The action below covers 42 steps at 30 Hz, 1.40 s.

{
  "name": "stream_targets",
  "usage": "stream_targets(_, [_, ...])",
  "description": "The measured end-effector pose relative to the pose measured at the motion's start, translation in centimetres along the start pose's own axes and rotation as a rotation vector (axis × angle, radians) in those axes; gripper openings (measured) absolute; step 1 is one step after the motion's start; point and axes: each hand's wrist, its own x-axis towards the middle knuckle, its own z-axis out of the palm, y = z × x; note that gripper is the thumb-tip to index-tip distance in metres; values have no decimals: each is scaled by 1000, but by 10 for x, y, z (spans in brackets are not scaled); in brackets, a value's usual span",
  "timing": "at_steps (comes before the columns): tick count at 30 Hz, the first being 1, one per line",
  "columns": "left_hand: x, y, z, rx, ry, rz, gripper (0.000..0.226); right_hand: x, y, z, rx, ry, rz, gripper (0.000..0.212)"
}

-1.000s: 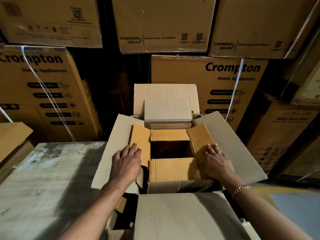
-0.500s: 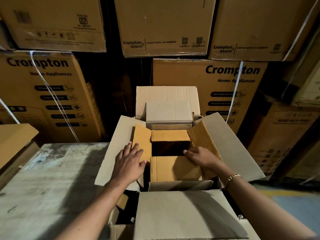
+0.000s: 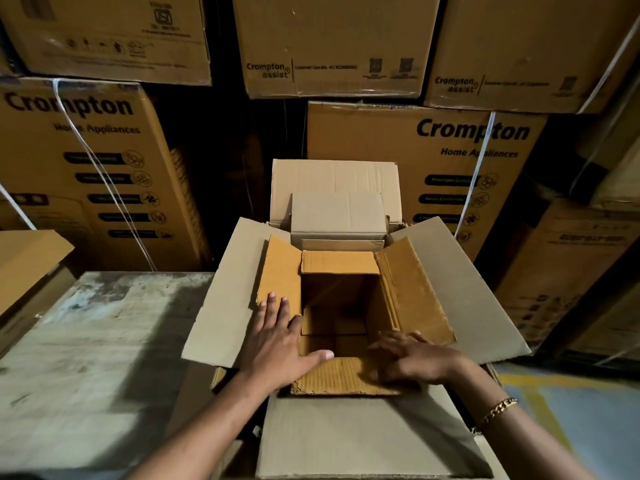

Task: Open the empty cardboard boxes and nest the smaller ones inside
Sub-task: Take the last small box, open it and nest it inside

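The inner box's near flap (image 3: 343, 377) is now folded out at 6 o'clock. The left grip (image 3: 277, 344) and right grip (image 3: 415, 362) are wide and press it. It looks light and bendy; better hold its edges.

Single cam on my head, wide-angle. It faces forward and down, close over the open box (image 3: 221, 306) at lower centre. The stacked cartons (image 3: 381, 140) just behind fill the upper frame.

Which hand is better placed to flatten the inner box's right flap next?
Likely right. The right hand rests on the near flap beside the right flap; the left hand presses the left flap opposite.
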Motion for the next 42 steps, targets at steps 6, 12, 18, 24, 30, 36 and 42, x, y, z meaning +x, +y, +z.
stream_targets(6, [29,4,-20,66,-19,11,108,11,-15,-24,10,-142,37,67])
stream_targets(12, [49,1,-1,199,0,2,110,72,-29,-33,61,95,62,82])
stream_targets(18, [51,-2,9,177,35,28,108,140,-34,-40,30,146,141,98])
stream_targets(24, [54,-6,12,136,53,68,99,178,-32,-84,-200,587,74,96])
stream_targets(30, [56,-9,11,111,3,100,98,225,-9,-106,-267,515,84,96])
stream_targets(36, [62,-11,10,112,-77,144,102,255,1,-81,-322,587,121,110])
stream_targets(42, [65,-11,6,114,-133,143,107,256,2,-95,-347,509,137,115])
